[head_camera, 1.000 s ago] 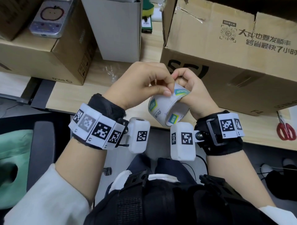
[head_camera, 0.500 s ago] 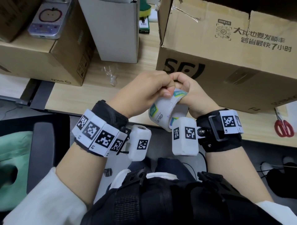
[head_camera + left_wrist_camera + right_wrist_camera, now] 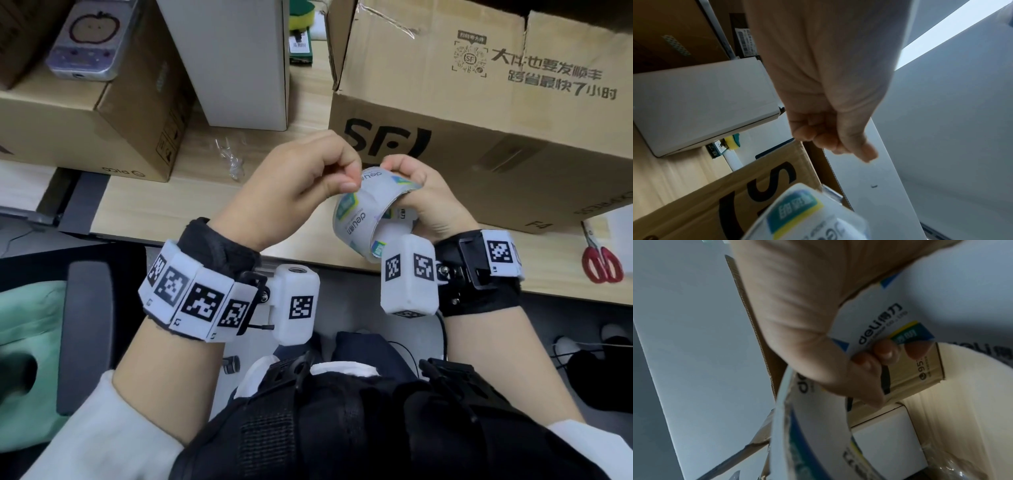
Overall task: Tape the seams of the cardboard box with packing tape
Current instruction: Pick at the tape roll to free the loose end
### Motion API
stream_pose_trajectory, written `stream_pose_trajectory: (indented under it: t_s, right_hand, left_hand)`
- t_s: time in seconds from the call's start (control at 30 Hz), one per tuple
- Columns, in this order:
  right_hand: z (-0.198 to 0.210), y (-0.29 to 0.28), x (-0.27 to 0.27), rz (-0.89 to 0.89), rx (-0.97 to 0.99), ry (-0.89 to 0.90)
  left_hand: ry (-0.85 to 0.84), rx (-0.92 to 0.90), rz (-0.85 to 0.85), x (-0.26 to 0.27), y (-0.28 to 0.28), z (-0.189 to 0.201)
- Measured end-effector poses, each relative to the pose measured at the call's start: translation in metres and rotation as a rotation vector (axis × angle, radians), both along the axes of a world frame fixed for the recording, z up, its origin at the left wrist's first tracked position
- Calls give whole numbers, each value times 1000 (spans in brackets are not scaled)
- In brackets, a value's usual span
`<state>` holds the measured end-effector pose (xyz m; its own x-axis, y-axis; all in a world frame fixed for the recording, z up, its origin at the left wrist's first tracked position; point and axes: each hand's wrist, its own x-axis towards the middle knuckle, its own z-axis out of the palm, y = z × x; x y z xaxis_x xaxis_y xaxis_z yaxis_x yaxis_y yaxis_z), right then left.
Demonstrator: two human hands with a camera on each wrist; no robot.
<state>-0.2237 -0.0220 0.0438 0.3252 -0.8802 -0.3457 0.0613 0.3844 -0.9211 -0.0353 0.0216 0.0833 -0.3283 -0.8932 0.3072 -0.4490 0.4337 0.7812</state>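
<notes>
Since earlier frame, left hand (image 3: 301,185) lifting off tape roll (image 3: 363,212), pinch coming up beside rim.

Head view: right hand (image 3: 423,202) gripping roll above bench (image 3: 164,205) edge, cardboard box (image 3: 479,137) just beyond.

Left wrist view: fingers (image 3: 818,138) curling together; tape end between them, cannot tell.

Right wrist view: fingers (image 3: 882,352) hooking inside core, clamping roll.

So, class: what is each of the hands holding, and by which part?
Right hand grips the tape roll through its core. Left hand pinches at the roll's outer surface; whether it holds the tape end cannot be told.
</notes>
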Motion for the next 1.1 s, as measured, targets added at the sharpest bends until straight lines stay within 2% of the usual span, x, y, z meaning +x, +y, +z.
stream_pose_trajectory:
  t_s: [0.27, 0.4, 0.6, 0.67, 0.77, 0.83, 0.97, 1.1]
  right_hand:
    - [2, 4, 5, 40, 4, -11]
    - [5, 7, 9, 50, 3, -34]
    - [10, 10, 13, 50, 129, -91]
    - [8, 12, 16, 58, 198, -105]
    - [1, 17, 17, 23, 271, -88]
    - [-4, 23, 14, 13, 299, -50]
    - [-7, 31, 15, 54, 299, -53]
    - [0, 27, 17, 146, 141, -83]
  left_hand:
    - [107, 135, -49, -5, 4, 4]
    - [252, 183, -44, -10, 8, 7]
    - [355, 154, -3, -10, 9, 8]
    - [416, 132, 39, -11, 8, 10]
    - [662, 74, 176, 1, 1, 17]
    - [737, 33, 259, 16, -4, 27]
    - [634, 90, 283, 33, -9, 35]
    - [455, 242, 206, 23, -4, 19]
